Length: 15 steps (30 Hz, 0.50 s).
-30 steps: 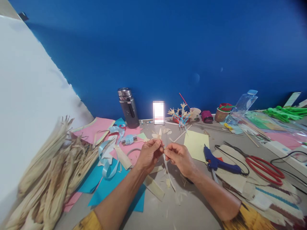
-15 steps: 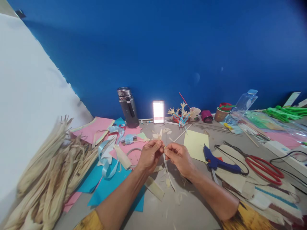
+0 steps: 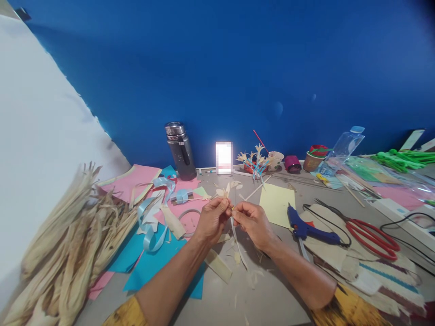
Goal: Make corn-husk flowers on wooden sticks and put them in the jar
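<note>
My left hand (image 3: 213, 218) is closed, thumb and forefinger pinching a small pale corn husk flower (image 3: 223, 192) whose petals spread above the fingertips. Close against it, my right hand (image 3: 250, 221) is closed in a pinch at the flower's base. From between the hands a long, thin, pale strip (image 3: 239, 248) hangs toward the table; its upper end is hidden by the fingers. A cut piece of husk (image 3: 218, 266) lies below my left wrist, among small scraps. Several finished husk flowers with blue-wrapped stems (image 3: 257, 165) stand behind the hands.
Dried corn husks (image 3: 64, 244) pile up at the left, beside blue paper (image 3: 154, 267) and a curled ribbon (image 3: 149, 237). A dark flask (image 3: 181, 154) stands behind. At the right are a blue glue gun (image 3: 312, 232), red-handled scissors (image 3: 374, 237), yellow paper (image 3: 277, 203) and a plastic bottle (image 3: 343, 149).
The view has shifted very slightly. Both hands keep the same pinch at the flower, with no clear movement of the flower or strip.
</note>
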Each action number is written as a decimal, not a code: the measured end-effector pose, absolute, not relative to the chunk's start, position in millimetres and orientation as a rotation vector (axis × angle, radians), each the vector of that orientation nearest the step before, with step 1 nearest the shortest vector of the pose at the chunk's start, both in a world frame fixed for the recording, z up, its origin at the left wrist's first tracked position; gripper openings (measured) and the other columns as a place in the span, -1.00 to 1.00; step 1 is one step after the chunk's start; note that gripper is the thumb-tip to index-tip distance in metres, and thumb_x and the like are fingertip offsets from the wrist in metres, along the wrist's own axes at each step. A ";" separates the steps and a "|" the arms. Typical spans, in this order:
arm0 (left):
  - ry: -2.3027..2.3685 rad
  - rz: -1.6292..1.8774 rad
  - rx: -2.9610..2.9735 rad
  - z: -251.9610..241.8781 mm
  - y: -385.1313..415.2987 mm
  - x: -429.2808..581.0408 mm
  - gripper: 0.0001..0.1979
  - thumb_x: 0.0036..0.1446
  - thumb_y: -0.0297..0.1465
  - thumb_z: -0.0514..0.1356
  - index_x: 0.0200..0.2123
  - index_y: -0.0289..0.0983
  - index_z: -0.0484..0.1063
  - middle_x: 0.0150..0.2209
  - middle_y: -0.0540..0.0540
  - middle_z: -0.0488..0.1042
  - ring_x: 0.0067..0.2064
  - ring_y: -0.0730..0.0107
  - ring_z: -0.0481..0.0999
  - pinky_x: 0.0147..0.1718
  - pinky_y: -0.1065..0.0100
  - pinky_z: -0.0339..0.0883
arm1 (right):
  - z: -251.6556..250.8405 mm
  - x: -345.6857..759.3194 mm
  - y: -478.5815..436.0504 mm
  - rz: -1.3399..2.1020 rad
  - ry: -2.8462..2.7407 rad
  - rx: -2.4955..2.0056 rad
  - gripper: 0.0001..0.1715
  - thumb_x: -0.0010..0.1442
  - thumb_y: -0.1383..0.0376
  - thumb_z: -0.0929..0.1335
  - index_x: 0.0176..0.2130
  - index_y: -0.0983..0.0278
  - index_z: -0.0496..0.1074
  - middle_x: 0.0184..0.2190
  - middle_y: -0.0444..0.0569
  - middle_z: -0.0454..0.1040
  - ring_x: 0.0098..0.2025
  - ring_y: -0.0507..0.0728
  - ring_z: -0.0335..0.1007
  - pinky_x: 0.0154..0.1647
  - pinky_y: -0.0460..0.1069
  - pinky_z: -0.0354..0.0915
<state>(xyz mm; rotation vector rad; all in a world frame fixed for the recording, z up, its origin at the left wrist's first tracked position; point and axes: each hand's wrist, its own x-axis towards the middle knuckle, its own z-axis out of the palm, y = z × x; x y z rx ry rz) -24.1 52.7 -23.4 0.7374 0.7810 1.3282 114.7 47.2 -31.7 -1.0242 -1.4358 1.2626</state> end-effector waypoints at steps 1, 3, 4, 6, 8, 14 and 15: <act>0.774 1.330 0.734 -23.5 52.8 -23.9 -0.64 -0.19 -0.19 0.51 -0.47 -0.34 0.53 -0.60 0.05 0.35 -0.53 0.55 0.33 -0.52 0.47 0.30 | -32.7 114.7 47.5 1.265 -1.434 -1.026 -0.75 0.13 0.17 0.39 -0.46 0.28 0.44 -0.63 -0.18 0.38 -0.62 -0.04 0.07 -0.59 -0.11 0.02; 0.767 1.338 0.729 -23.1 53.0 -23.2 -0.63 -0.21 -0.20 0.51 -0.48 -0.35 0.53 -0.60 0.05 0.36 -0.52 0.55 0.32 -0.51 0.47 0.30 | -34.0 114.6 48.1 1.263 -1.435 -1.031 -0.74 0.14 0.17 0.38 -0.47 0.28 0.43 -0.63 -0.18 0.38 -0.62 -0.04 0.06 -0.59 -0.11 0.01; 0.768 1.344 0.727 -22.6 53.1 -22.7 -0.63 -0.21 -0.20 0.51 -0.48 -0.35 0.53 -0.60 0.05 0.36 -0.52 0.55 0.32 -0.51 0.47 0.30 | -33.9 114.6 48.4 1.258 -1.437 -1.031 -0.74 0.14 0.16 0.38 -0.47 0.28 0.43 -0.62 -0.18 0.38 -0.62 -0.04 0.07 -0.59 -0.11 0.01; 0.774 1.355 0.720 -20.9 53.0 -21.6 -0.64 -0.22 -0.22 0.52 -0.48 -0.35 0.54 -0.60 0.05 0.37 -0.52 0.56 0.32 -0.51 0.47 0.29 | -32.0 114.4 48.8 1.239 -1.448 -1.028 -0.74 0.14 0.16 0.38 -0.46 0.28 0.44 -0.61 -0.17 0.39 -0.61 -0.04 0.08 -0.59 -0.11 0.02; 0.783 1.373 0.711 -18.4 52.4 -20.5 -0.66 -0.24 -0.25 0.53 -0.46 -0.35 0.56 -0.57 0.04 0.40 -0.52 0.57 0.32 -0.50 0.46 0.29 | -28.1 114.2 49.1 1.207 -1.456 -1.022 -0.75 0.13 0.16 0.39 -0.46 0.28 0.45 -0.60 -0.16 0.41 -0.60 -0.03 0.11 -0.59 -0.11 0.04; 0.780 1.356 0.769 -11.8 46.9 -20.3 -0.65 -0.19 -0.33 0.51 -0.29 -0.33 0.59 -0.38 -0.03 0.52 -0.46 0.56 0.42 -0.43 0.45 0.31 | -18.9 116.3 52.9 1.139 -1.404 -1.001 -0.73 0.11 0.13 0.39 -0.48 0.27 0.43 -0.61 -0.16 0.41 -0.60 -0.02 0.15 -0.58 -0.11 0.08; 0.791 1.361 0.787 -11.8 46.3 -20.8 -0.65 -0.18 -0.33 0.50 -0.27 -0.31 0.59 -0.35 -0.03 0.53 -0.46 0.56 0.42 -0.44 0.45 0.29 | -18.6 117.0 53.8 1.123 -1.398 -1.007 -0.73 0.11 0.13 0.39 -0.47 0.28 0.44 -0.60 -0.16 0.41 -0.59 -0.02 0.15 -0.58 -0.11 0.09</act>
